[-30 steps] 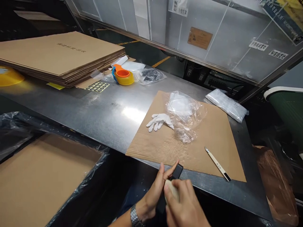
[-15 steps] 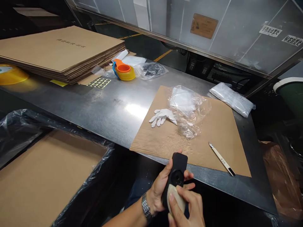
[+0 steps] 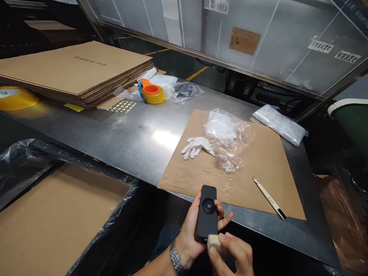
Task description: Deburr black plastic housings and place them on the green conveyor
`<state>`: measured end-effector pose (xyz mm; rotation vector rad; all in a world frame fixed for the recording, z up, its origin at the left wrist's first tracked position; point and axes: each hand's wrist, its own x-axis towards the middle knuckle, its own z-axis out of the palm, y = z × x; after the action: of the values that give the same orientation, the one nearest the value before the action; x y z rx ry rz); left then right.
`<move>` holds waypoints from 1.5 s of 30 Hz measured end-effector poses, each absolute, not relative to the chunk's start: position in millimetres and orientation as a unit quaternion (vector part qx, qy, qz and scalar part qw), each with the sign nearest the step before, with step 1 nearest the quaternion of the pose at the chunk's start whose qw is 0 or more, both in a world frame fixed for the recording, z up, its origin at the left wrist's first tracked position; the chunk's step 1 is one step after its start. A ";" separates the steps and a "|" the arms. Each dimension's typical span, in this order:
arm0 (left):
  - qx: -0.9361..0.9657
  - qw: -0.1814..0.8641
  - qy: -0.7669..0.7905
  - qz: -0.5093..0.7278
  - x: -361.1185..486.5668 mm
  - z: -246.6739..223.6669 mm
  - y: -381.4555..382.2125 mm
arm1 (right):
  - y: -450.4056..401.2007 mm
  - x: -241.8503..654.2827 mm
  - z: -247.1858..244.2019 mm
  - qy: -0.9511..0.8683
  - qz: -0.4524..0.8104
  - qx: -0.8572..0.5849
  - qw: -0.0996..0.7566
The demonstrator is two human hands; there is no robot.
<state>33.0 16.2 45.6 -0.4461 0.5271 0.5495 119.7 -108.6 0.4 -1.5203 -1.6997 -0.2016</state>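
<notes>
A black oblong casing (image 3: 207,222) with a round ring and hole on its face lies in my left hand (image 3: 188,234), whose fingers wrap its sides. My right hand (image 3: 237,253) pinches a small off-white pad (image 3: 214,242), perhaps cloth or sponge, at the casing's lower end. Beyond my hands, a brown cardboard sheet (image 3: 198,180) covers part of the metal table. On it are a white glove (image 3: 197,147), a crumpled clear plastic bag (image 3: 227,134) with something white inside, and a craft knife (image 3: 269,197) marked A26.
A stack of flat cardboard (image 3: 77,73) stands at the back left. Near it are an orange tape dispenser (image 3: 151,92), a sticker sheet (image 3: 122,106) and a yellow tape roll (image 3: 17,97). A plastic-lined box (image 3: 66,214) sits at lower left; a bundle of clear bags (image 3: 280,124) lies at the right.
The off-white pad has moved from the casing's face down to its lower end. My left hand has turned the casing more upright and shifted it slightly left. The camera view has tilted slightly.
</notes>
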 end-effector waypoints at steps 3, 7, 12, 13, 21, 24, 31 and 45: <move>-0.134 0.903 0.278 0.300 25.9 50.6 20.8 | -92.2 154.7 6.1 -0.694 -0.081 -0.604 0.384; 0.004 0.889 0.324 0.325 21.5 51.1 17.3 | -51.4 197.9 6.0 -0.677 -0.044 -0.650 0.342; 0.183 0.849 0.376 0.324 20.8 50.1 9.1 | -8.1 220.2 -6.1 -0.662 0.001 -0.680 0.314; 0.200 0.842 0.384 0.322 20.4 49.6 8.2 | -5.6 219.0 -4.0 -0.660 0.005 -0.683 0.313; 0.349 0.829 0.347 0.265 12.3 44.4 2.1 | -28.8 181.4 58.8 -0.619 0.366 -0.564 0.406; 0.336 0.846 0.339 0.237 8.8 54.1 -1.2 | -31.9 181.8 66.9 -0.575 0.448 -0.549 0.409; 0.341 0.850 0.334 0.223 4.2 70.6 -5.4 | -32.1 189.2 65.2 -0.557 0.518 -0.501 0.412; 0.334 0.848 0.348 0.219 8.7 64.6 -8.6 | -38.0 190.6 55.8 -0.530 0.517 -0.522 0.424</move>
<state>8.7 -8.6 64.6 0.7045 0.7325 0.4626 190.6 -38.0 55.8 -1.3064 -1.3255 1.2924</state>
